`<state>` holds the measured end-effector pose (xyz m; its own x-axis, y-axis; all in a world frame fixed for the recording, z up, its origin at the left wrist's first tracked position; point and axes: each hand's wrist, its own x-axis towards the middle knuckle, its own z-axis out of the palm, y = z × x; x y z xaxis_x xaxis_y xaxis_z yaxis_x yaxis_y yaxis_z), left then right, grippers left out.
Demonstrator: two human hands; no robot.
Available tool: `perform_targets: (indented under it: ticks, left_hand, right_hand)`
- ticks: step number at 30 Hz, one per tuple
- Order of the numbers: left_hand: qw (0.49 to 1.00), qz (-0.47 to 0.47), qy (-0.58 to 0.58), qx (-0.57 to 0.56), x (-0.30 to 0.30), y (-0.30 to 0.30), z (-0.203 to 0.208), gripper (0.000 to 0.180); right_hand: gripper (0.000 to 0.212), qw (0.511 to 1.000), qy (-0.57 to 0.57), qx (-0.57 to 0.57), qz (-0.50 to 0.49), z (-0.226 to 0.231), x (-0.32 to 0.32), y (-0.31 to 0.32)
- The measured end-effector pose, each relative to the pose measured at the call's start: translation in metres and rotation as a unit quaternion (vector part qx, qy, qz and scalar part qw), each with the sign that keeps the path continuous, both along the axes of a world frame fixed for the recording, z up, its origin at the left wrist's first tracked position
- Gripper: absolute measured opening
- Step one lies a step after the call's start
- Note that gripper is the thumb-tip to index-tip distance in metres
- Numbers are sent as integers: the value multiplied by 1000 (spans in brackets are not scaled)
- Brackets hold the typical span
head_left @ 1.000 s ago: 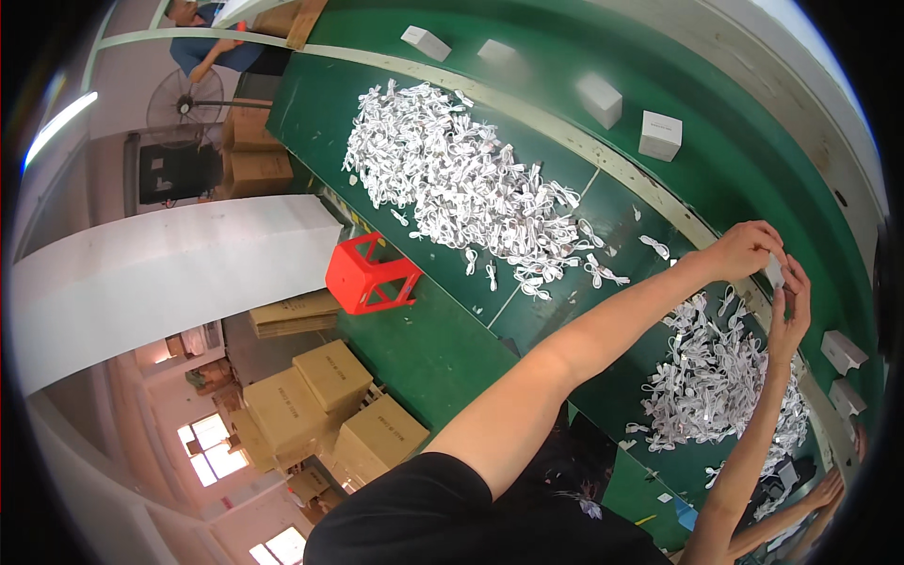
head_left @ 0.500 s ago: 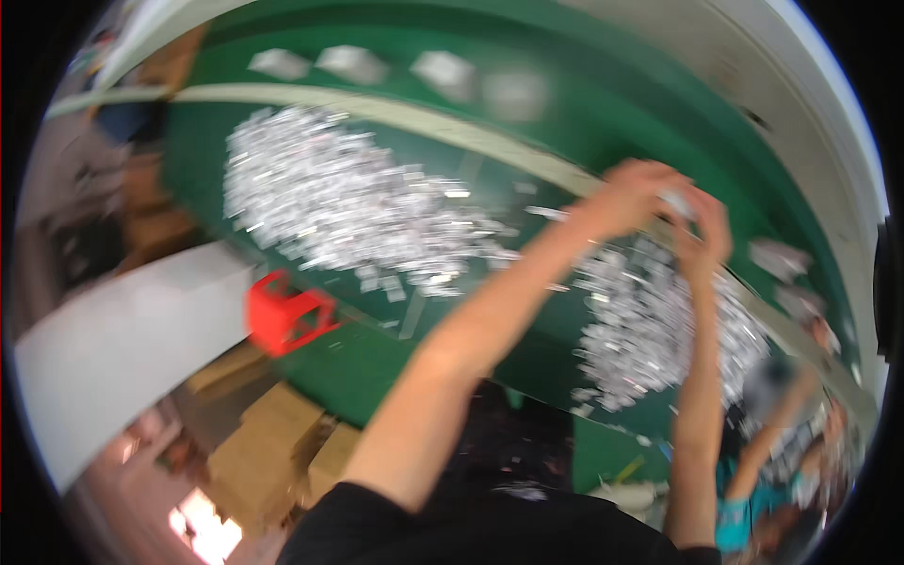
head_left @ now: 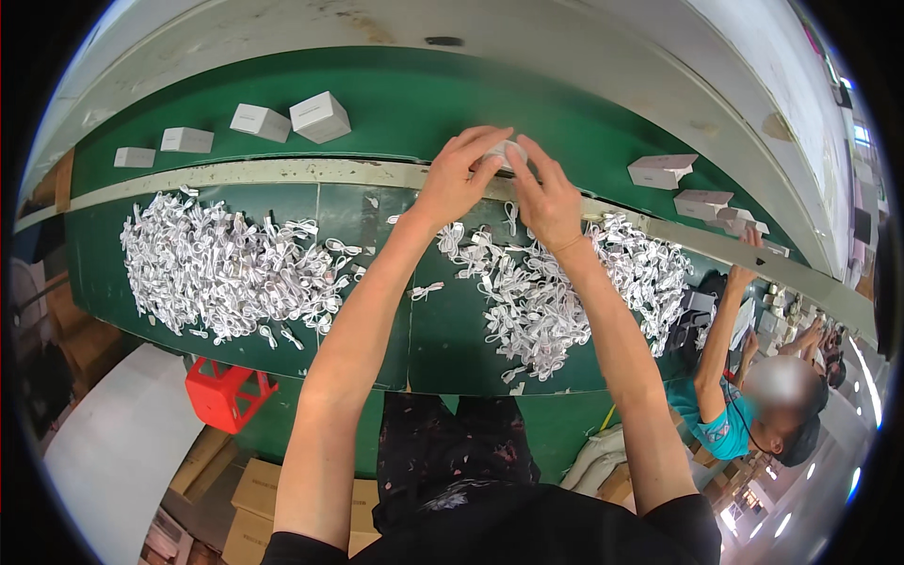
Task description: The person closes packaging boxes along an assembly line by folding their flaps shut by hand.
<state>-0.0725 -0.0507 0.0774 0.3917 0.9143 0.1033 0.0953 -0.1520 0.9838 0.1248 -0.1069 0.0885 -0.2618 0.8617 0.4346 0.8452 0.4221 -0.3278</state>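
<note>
A small white box [head_left: 507,153] is held between my two hands over the near edge of the green conveyor belt. My left hand [head_left: 460,177] grips it from the left, fingers bent over its top. From the right, my right hand [head_left: 548,200] has its thumb and fingers on it. The fingers hide much of the box. Beneath my right forearm spreads a heap of bundled white cables [head_left: 541,315] on the green table [head_left: 377,358]. Another heap of white cables [head_left: 221,268] lies left of my left arm.
Several closed white boxes [head_left: 320,119] sit on the belt [head_left: 405,94] to the left. At the right stand white boxes with raised flaps [head_left: 662,170]. A co-worker in a teal shirt [head_left: 720,424] reaches over the table. A red stool [head_left: 226,394] and cardboard cartons [head_left: 252,499] are below.
The view has swung right and steadied, so my hands now appear nearer its middle. Both hands keep hold of the white box. More of the co-worker shows at the right.
</note>
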Motion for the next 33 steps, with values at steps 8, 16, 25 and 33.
perform_targets:
  ticks: [8, 16, 25, 33]
  left_hand:
    - [999, 13, 23, -22, -7, 0, 7, 44]
    - [904, 106, 345, 231, -64, 35, 34, 49]
    - [986, 28, 153, 60, 18, 3, 50, 48]
    - [1000, -2, -4, -5, 88, -10, -8, 43]
  right_hand:
    - [64, 1000, -10, -26, 13, 21, 2, -8]
    - [28, 910, 74, 79, -400, 44, 145, -27]
    - [12, 945, 140, 38, -294, 13, 88, -6]
    - [18, 951, 276, -31, -137, 40, 35, -8]
